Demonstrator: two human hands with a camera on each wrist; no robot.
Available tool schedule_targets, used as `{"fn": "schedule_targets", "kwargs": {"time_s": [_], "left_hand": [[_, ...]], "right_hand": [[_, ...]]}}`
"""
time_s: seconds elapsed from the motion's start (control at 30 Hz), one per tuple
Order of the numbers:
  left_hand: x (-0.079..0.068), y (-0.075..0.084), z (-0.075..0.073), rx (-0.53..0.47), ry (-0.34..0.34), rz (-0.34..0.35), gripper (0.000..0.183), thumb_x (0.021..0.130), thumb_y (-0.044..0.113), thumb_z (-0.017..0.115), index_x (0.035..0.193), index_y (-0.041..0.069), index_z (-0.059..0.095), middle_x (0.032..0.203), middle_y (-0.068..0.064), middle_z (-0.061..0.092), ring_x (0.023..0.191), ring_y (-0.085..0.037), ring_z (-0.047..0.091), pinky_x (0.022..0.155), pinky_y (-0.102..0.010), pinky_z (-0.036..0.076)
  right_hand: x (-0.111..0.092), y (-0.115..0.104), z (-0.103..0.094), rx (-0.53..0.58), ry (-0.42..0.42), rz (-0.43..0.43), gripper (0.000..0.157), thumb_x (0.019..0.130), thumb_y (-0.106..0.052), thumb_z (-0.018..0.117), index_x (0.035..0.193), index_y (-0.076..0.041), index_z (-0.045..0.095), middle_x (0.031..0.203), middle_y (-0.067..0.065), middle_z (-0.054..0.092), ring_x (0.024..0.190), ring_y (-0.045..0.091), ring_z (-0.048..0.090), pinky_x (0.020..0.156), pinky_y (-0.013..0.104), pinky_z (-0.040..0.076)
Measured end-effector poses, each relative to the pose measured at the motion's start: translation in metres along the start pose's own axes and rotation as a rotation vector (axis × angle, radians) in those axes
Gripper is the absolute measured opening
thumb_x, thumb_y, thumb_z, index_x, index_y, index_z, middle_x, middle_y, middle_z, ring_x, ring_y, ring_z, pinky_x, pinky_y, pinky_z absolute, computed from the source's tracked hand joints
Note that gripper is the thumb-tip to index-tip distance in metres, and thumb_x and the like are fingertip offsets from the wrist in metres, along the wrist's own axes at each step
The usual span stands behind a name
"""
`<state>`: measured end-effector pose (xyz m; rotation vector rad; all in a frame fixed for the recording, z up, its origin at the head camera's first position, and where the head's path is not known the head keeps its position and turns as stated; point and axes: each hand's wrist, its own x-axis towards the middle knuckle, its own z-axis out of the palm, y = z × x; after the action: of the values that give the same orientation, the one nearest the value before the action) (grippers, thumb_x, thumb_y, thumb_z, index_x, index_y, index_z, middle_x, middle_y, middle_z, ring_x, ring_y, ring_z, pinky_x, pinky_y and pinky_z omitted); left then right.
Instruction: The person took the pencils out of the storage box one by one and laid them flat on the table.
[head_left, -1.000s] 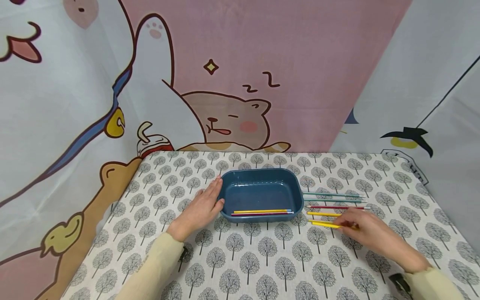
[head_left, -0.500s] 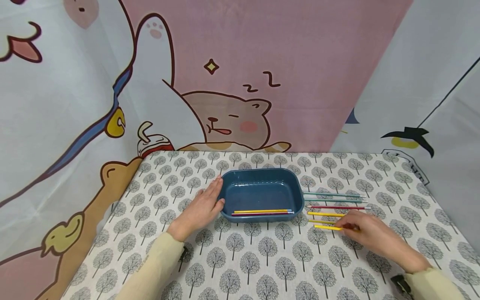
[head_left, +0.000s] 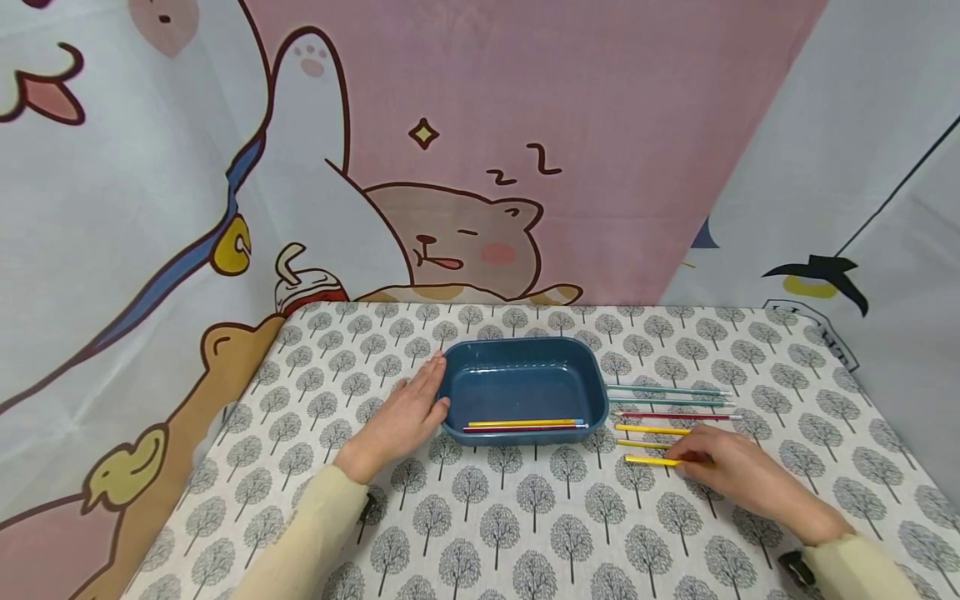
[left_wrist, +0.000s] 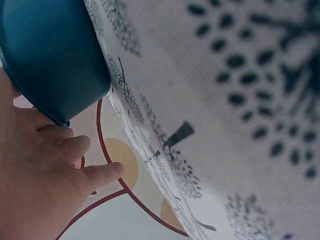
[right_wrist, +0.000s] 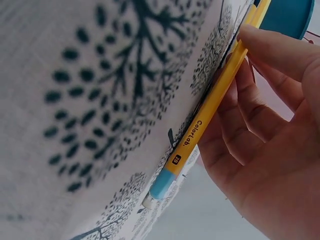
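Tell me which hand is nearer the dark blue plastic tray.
Left. The left hand rests against the left end of the dark blue plastic tray; the right hand is off to its right, pinching a yellow pencil.

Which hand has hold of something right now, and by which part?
The right hand pinches the nearest yellow pencil near its right end. The left hand only rests flat against the blue tray.
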<state>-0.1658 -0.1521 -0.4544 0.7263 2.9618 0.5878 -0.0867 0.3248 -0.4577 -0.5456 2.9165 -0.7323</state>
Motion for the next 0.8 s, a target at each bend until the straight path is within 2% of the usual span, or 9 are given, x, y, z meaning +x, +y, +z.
{"fn": "schedule_targets", "kwargs": {"time_s": [0.33, 0.57, 0.8], "left_hand": [[0.0002, -0.0006, 0.0002, 0.007, -0.008, 0.001, 0.066, 0.112, 0.034, 0.041, 0.165, 0.006, 0.014, 0.173, -0.011, 0.013, 0.157, -0.031, 0.019, 0.122, -0.061, 0.024], [0.0005, -0.0007, 0.0001, 0.007, -0.011, -0.005, 0.066, 0.112, 0.035, 0.041, 0.165, 0.007, 0.014, 0.172, -0.007, 0.008, 0.157, -0.03, 0.018, 0.123, -0.061, 0.023], [0.0, -0.0005, -0.0004, 0.009, -0.008, 0.004, 0.067, 0.111, 0.036, 0.041, 0.165, 0.005, 0.015, 0.173, -0.011, 0.012, 0.157, -0.031, 0.019, 0.122, -0.062, 0.023]], "right_hand": [[0.0012, 0.0012, 0.0016, -0.043, 0.003, -0.017, 0.022, 0.085, -0.01, 0.083, 0.099, -0.027, 0.079, 0.094, -0.018, 0.065, 0.079, -0.003, 0.055, 0.066, 0.026, 0.052], [0.0017, 0.0016, 0.0025, -0.06, 0.009, -0.028, 0.024, 0.084, -0.009, 0.084, 0.098, -0.028, 0.079, 0.094, -0.018, 0.065, 0.079, -0.003, 0.055, 0.066, 0.026, 0.052], [0.0016, 0.0008, 0.004, -0.06, 0.002, -0.006, 0.024, 0.083, -0.01, 0.085, 0.097, -0.027, 0.08, 0.092, -0.018, 0.064, 0.076, -0.004, 0.055, 0.064, 0.025, 0.052]]}}
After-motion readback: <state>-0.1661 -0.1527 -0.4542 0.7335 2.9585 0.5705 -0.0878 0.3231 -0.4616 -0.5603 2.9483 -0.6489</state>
